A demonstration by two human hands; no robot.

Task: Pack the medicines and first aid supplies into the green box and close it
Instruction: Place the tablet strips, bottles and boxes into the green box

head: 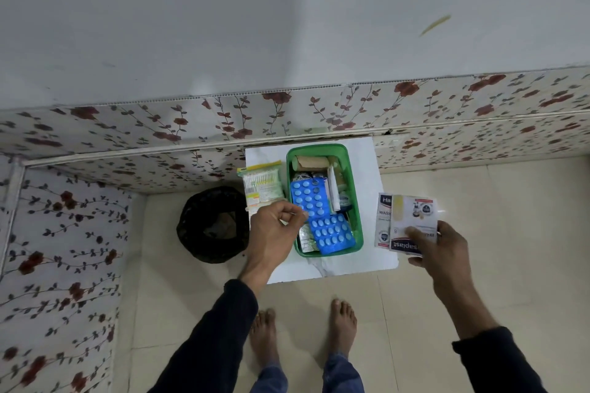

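The green box [357, 201] stands open on a small white table [373, 166]. Inside lie two blue pill blister strips [332, 233], a brown bandage roll [311, 163], foil strips and a white tube. A pack of cotton swabs [262, 187] lies on the table left of the box. My left hand [274, 233] hovers at the box's left rim, fingers curled, pinching nothing that I can make out. My right hand [437, 249] holds two plaster packets [407, 220] in the air, right of the box.
A black mesh waste bin [212, 223] stands on the tiled floor left of the table. Floral-patterned wall panels run behind and along the left. My bare feet [303, 329] are on the floor in front of the table. No lid is in sight.
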